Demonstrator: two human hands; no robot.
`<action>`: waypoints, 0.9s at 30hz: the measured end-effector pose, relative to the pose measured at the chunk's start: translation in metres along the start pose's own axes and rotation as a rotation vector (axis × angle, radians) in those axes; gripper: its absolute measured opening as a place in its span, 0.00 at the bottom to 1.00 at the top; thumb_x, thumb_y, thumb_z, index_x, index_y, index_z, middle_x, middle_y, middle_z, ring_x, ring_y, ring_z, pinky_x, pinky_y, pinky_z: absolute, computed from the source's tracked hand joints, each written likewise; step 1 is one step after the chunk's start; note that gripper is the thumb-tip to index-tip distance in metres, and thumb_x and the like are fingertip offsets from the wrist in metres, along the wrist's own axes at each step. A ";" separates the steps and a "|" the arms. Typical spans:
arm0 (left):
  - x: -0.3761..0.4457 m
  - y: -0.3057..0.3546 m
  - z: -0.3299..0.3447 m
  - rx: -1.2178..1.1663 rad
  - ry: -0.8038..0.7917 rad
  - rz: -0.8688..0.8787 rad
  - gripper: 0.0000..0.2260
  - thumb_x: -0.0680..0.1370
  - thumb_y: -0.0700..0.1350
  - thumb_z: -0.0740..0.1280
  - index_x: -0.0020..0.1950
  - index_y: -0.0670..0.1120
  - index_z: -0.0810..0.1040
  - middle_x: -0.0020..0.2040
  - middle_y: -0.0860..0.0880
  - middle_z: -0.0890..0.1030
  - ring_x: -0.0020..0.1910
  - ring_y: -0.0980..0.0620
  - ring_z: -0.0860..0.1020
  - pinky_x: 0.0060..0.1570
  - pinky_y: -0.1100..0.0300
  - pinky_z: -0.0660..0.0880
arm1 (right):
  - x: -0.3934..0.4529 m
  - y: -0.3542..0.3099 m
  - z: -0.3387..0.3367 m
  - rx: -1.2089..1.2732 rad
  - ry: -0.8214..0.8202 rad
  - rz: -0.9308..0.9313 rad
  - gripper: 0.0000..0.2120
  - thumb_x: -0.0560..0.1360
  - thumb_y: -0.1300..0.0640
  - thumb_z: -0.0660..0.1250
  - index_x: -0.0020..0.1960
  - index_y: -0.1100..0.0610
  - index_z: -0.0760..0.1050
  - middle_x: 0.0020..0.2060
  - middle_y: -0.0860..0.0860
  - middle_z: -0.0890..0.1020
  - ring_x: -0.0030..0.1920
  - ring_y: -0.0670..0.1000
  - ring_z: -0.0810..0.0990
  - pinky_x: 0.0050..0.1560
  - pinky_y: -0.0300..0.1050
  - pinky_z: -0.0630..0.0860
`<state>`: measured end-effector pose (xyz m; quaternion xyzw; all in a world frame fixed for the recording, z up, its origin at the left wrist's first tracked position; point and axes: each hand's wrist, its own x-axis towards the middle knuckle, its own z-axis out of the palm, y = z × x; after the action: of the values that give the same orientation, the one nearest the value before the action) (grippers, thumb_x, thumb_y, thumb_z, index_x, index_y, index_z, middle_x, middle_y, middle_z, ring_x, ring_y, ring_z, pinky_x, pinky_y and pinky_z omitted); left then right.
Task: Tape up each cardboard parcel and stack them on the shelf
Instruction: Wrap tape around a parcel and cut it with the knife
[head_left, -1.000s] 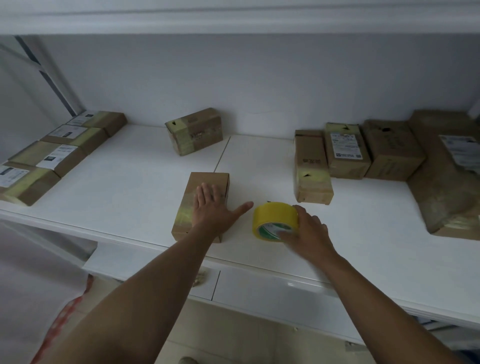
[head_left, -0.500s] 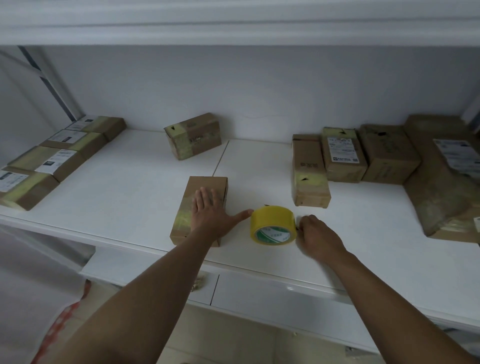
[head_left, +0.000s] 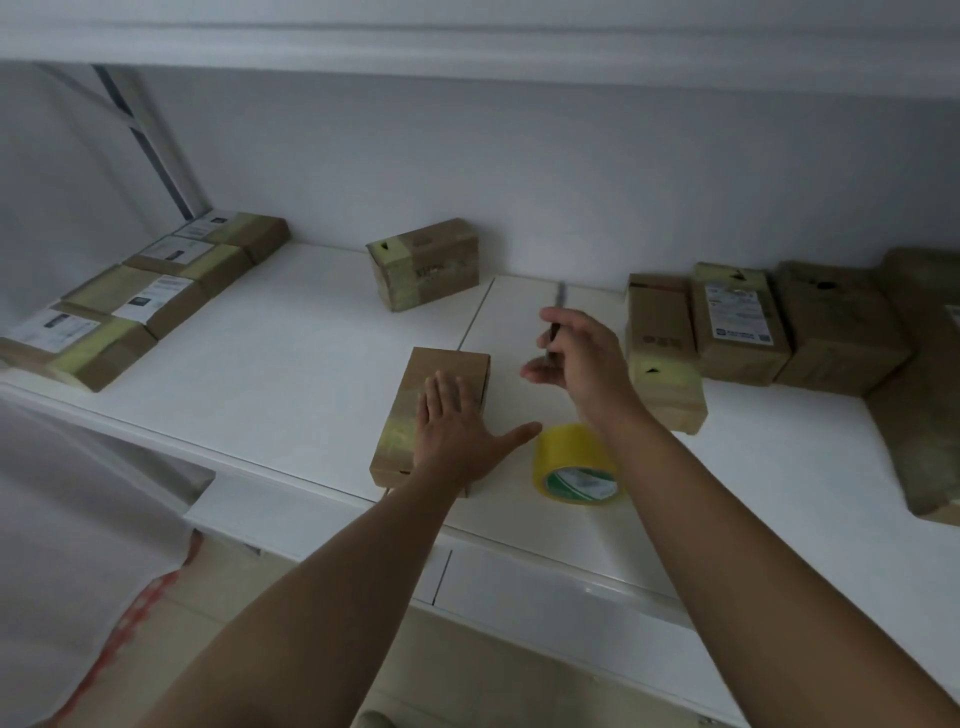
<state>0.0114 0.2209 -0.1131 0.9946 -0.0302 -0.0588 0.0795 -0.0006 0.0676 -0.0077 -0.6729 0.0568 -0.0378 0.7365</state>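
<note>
Near the front edge of the shelf, head view: a cardboard parcel (head_left: 434, 413) lies flat, one band of tape across its near end.
Left hand: the left hand (head_left: 460, 436) presses flat on the parcel, fingers straight, thumb spread toward the roll.
Right hand: the right hand (head_left: 584, 358) is raised above the shelf (head_left: 260, 374), fingers pinching a thin dark tool (head_left: 557, 317), probably a pen or a cutter; blur hides which.
Tape: the yellow tape roll (head_left: 576, 465) stands just right of the parcel, apart from both hands.
Other parcels: taped boxes line the left edge (head_left: 150, 296); one sits by the back wall (head_left: 423, 262); more crowd the right end (head_left: 743, 317).
Doing it well: keep the palm firm so the parcel cannot slide, bring the tool down well clear of the left thumb, and work along the seam, not across the fingers.
Risk: the roll, standing on its rim by the front edge, could roll off if nudged.
</note>
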 end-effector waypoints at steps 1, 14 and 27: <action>0.001 -0.001 0.000 -0.020 -0.004 -0.007 0.58 0.66 0.83 0.38 0.81 0.40 0.41 0.80 0.37 0.39 0.80 0.41 0.37 0.78 0.46 0.39 | 0.004 0.004 0.011 0.022 0.010 0.016 0.17 0.79 0.69 0.52 0.59 0.59 0.76 0.44 0.58 0.77 0.35 0.57 0.82 0.37 0.45 0.81; 0.011 -0.043 -0.002 -0.091 0.043 0.125 0.24 0.85 0.56 0.44 0.81 0.51 0.57 0.82 0.47 0.53 0.81 0.49 0.50 0.78 0.49 0.48 | 0.013 0.050 0.030 -0.467 0.095 -0.237 0.05 0.81 0.51 0.63 0.52 0.53 0.73 0.36 0.47 0.84 0.33 0.46 0.82 0.40 0.48 0.80; 0.005 -0.035 -0.003 -0.066 -0.018 -0.028 0.34 0.83 0.64 0.42 0.82 0.44 0.46 0.82 0.42 0.43 0.81 0.45 0.40 0.78 0.47 0.39 | 0.020 0.049 0.019 -0.400 0.142 -0.091 0.08 0.76 0.53 0.64 0.43 0.57 0.75 0.26 0.49 0.78 0.25 0.44 0.73 0.35 0.46 0.71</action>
<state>0.0187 0.2558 -0.1163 0.9912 -0.0149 -0.0698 0.1111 0.0208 0.0877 -0.0557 -0.8032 0.0846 -0.1063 0.5800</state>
